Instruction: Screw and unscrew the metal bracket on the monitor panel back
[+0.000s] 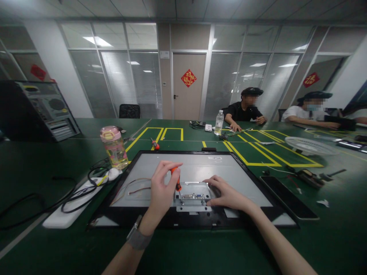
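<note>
A flat display panel (237,172) with a black frame lies back side up on the table in front of me. On its near middle sits a metal bracket (192,188) with a row of ports. My left hand (164,185) is closed round the orange handle of a screwdriver (178,183), its shaft pointing down at the bracket's left port side. The tip is too small to make out clearly. My right hand (225,194) grips the bracket's right end, fingers on the far edge and thumb on the near edge. Thin wires (134,191) run over the panel on the left.
On the left are a white power strip (67,208) with black cables, a pink-lidded bottle (114,147) and a computer case (43,110). Another screwdriver (155,144) lies beyond the panel. A dark phone-like slab (288,196) lies right. Two people (246,109) sit across the table.
</note>
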The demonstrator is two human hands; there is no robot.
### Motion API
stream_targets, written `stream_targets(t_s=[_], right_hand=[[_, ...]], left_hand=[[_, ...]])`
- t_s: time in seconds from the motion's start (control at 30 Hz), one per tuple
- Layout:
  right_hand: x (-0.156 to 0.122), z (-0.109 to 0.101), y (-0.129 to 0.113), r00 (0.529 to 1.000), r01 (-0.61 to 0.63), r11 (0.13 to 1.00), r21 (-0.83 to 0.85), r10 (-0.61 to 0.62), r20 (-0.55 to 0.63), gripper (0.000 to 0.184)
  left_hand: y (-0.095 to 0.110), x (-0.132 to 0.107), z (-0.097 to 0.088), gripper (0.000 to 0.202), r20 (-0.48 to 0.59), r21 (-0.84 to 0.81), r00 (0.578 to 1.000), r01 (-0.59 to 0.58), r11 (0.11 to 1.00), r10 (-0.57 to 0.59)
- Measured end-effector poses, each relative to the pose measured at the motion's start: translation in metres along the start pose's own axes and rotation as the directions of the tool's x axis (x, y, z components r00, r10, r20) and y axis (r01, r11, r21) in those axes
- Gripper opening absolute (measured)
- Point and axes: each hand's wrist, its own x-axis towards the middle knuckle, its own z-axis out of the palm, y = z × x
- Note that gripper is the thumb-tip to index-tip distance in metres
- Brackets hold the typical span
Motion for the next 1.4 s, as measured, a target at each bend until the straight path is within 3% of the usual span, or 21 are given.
stream_targets(t_s=[0.53,0.7,1.23,1.4], right_hand=[[0.0001,0.0020,-0.0005,1.000,-0.005,1.000,0.003,0.005,-0.005,0.069],[0.0008,0.0031,0.0015,1.000,-0.005,1.000,-0.003,0.005,-0.010,0.070],[-0.0004,0.0007,-0.0051,1.000,-0.022,1.000,0.002,0.022,-0.007,0.068],[0.0002,0.0008,-0.0071,0.999,-0.036,0.999,0.001,0.036,-0.004,0.071]], left_hand=[[-0.0042,-0.0031,0.0004,0.030,0.145,-0.115,0.985,0.110,0.987,-0.093],[-0.0038,-0.0024,0.0016,0.024,0.125,-0.062,0.992,0.023,0.998,-0.015],[-0.0040,-0.0036,0.0016,0.028,0.110,-0.084,0.991,0.084,0.993,-0.074],[-0.0006,-0.0021,0.0019,0.018,0.057,-0.039,0.998,0.006,0.999,-0.004]])
